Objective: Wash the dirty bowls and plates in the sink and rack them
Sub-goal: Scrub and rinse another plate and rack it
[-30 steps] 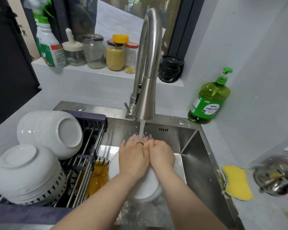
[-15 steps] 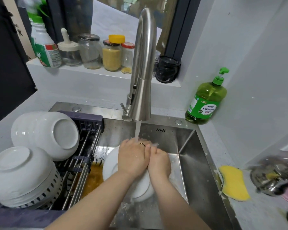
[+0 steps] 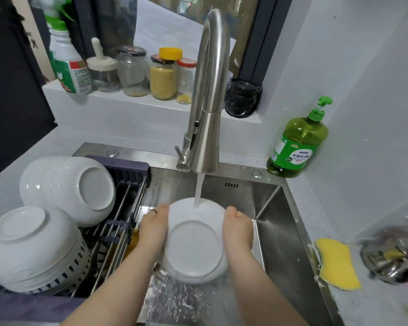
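A person rinses a white bowl directly below the tap, with its base turned toward the camera and tilted so the stream strikes its far side and runs off into the sink. The job looks well along: left of the tap, a tipped stack of white bowls and, nearer the camera, an upturned stack already sit on the rack. No suds show on the bowl in hand, so it appears to be in its final rinse, with racking the likely next step. Some work seems to remain. Under the rack's bars, left of the tap and lower, a dish holding orange-brown liquid is partly visible; how many more lie hidden there cannot be told. The left hand grips the bowl's left side and the right hand its right. Both are wrapped closely round the rim with their backs toward the camera, and the fingertips pass behind the bowl, out of sight. A ring shows on the left hand. Right of the tap, a green soap bottle stands on the counter, and nearer the camera a yellow sponge lies at the sink's edge, neither in use
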`<state>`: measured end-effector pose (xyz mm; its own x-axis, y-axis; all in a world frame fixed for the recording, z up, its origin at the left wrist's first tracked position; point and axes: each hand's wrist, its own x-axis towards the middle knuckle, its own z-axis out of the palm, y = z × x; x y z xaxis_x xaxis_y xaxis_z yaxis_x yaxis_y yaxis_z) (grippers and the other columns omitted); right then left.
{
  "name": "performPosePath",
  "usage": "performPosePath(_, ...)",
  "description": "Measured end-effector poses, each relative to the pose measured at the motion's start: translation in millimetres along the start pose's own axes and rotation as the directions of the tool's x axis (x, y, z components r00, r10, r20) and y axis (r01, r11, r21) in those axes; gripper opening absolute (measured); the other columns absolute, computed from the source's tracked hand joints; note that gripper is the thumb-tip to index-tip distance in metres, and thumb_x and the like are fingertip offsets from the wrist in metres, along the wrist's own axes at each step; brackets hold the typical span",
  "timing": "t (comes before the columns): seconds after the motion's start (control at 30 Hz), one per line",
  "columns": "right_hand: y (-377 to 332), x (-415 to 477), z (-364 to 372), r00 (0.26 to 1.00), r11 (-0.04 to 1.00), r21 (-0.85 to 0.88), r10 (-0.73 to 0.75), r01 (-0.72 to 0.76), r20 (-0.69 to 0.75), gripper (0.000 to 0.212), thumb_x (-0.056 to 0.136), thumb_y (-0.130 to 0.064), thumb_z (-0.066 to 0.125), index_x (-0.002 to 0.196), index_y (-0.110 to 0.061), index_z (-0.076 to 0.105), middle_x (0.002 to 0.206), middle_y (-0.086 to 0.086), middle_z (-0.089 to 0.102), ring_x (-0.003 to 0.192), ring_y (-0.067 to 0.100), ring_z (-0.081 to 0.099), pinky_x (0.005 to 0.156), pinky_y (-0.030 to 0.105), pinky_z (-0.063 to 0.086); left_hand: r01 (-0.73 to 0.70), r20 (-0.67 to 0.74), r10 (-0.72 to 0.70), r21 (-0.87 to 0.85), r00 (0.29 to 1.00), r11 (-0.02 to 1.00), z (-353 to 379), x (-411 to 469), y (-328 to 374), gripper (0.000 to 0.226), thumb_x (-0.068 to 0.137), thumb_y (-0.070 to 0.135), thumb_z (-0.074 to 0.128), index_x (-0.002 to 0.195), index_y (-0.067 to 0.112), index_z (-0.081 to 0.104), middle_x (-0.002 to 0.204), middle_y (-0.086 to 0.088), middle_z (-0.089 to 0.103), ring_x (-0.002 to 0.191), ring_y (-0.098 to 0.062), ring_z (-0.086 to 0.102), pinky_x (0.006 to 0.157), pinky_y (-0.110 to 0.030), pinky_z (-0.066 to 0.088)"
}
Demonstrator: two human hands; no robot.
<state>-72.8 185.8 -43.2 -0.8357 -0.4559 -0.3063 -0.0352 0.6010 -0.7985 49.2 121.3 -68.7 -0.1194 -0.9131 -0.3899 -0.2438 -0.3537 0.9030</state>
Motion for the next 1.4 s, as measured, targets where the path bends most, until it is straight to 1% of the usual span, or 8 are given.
performPosePath(0.13, -4.8, 17.3, -13.0, 0.995, 0.995, 0.054, 0.084, -0.086, 0.047, 0.038, 0.096, -0.014, 0.034, 0.058, -0.015, 0.035, 0.06, 0.0, 0.036, 0.054, 0.013, 0.034, 0.05, 0.024, 0.029, 0.253, 0.372, -0.1, -0.391, 0.923, 0.885, -9.5, -14.3, -22.6, 0.048, 0.084, 0.053, 0.042, 0.095, 0.013, 0.065, 0.092, -0.015, 0.072, 0.083, -0.028, 0.068, 0.065, -0.04, 0.055)
performPosePath(0.27, -7.6, 24.6, -16.3, 0.99, 0.986, 0.089, 0.137, -0.14, 0.036, 0.036, 0.094, -0.017, 0.036, 0.06, -0.009, 0.039, 0.066, 0.006, 0.042, 0.079, 0.025, 0.043, 0.072, 0.03, 0.034, 0.346, 0.583, 0.011, -0.497, 0.812, 0.796, -19.6, -22.8, -31.0, 0.076, 0.042, 0.03, 0.09, 0.107, 0.003, 0.06, 0.092, -0.018, 0.071, 0.082, -0.032, 0.069, 0.06, -0.044, 0.058)
performPosePath(0.37, -2.8, 24.0, -7.9, 0.997, 1.0, 0.003, 0.021, -0.022, 0.076, 0.029, 0.096, -0.018, 0.034, 0.07, -0.008, 0.044, 0.082, 0.011, 0.05, 0.084, 0.022, 0.043, 0.073, 0.026, 0.032, 0.321, 0.559, 0.001, -0.478, 0.829, 0.818, -20.2, -20.7, -31.8, 0.094, 0.018, 0.028, 0.094, 0.102, 0.0, 0.062, 0.093, -0.019, 0.071, 0.082, -0.03, 0.07, 0.063, -0.041, 0.058)
performPosePath(0.5, -13.9, 8.7, 16.5, 0.97, 0.944, -0.261, -0.154, 0.2, 0.189, 0.037, 0.1, -0.025, 0.022, 0.123, -0.011, 0.048, 0.131, 0.013, 0.048, 0.119, 0.029, 0.042, 0.098, 0.034, 0.032, 0.234, 0.468, 0.013, -0.465, 0.884, 0.854, -23.6, -24.8, -33.2, 0.05, 0.057, 0.016, 0.067, 0.104, 0.0, 0.061, 0.091, -0.016, 0.072, 0.083, -0.029, 0.068, 0.063, -0.036, 0.058)
performPosePath(0.7, -38.1, -22.4, 44.9, 0.699, 0.557, -0.425, -0.52, 0.713, 0.49, 0.05, 0.097, -0.037, 0.013, 0.117, -0.022, 0.056, 0.127, 0.0, 0.051, 0.116, 0.027, 0.046, 0.104, 0.036, 0.022, 0.2, 0.419, 0.036, -0.505, 0.907, 0.839, -24.4, -34.8, -25.9, 0.033, 0.059, 0.0, 0.073, 0.092, -0.002, 0.065, 0.079, -0.018, 0.072, 0.068, -0.026, 0.07, 0.052, -0.031, 0.055)
performPosePath(0.9, -27.8, 9.2, 25.2, 0.907, 0.858, -0.378, -0.206, 0.348, 0.367, 0.041, 0.101, -0.025, 0.019, 0.129, -0.016, 0.047, 0.141, 0.01, 0.043, 0.125, 0.028, 0.043, 0.102, 0.035, 0.032, 0.247, 0.384, -0.014, -0.565, 0.923, 0.787, -33.7, -28.5, -24.7, 0.045, 0.056, 0.005, 0.072, 0.098, -0.004, 0.061, 0.077, -0.017, 0.072, 0.079, -0.033, 0.064, 0.067, -0.038, 0.049)
performPosePath(1.2, 6.7, -40.4, 30.2, 0.651, 0.51, -0.433, -0.407, 0.744, 0.641, 0.059, 0.101, -0.037, 0.017, 0.145, -0.021, -0.019, 0.141, -0.011, -0.034, 0.134, 0.009, -0.026, 0.104, 0.024, -0.018, 0.34, 0.402, -0.092, -0.605, 0.911, 0.72, -28.5, -19.2, -27.0, 0.049, 0.067, 0.021, 0.058, 0.112, 0.002, 0.06, 0.107, -0.023, 0.066, 0.099, -0.037, 0.061, 0.077, -0.044, 0.049)
performPosePath(1.4, -0.6, -10.2, 30.1, 0.862, 0.627, -0.593, -0.328, 0.505, 0.387, 0.06, 0.1, -0.041, 0.015, 0.147, -0.015, -0.012, 0.154, 0.001, -0.02, 0.142, 0.013, -0.018, 0.111, 0.03, -0.017, 0.36, 0.4, -0.124, -0.592, 0.908, 0.721, -22.9, -16.4, -26.6, 0.049, 0.065, 0.019, 0.06, 0.11, 0.001, 0.061, 0.098, -0.02, 0.069, 0.095, -0.035, 0.062, 0.081, -0.045, 0.049)
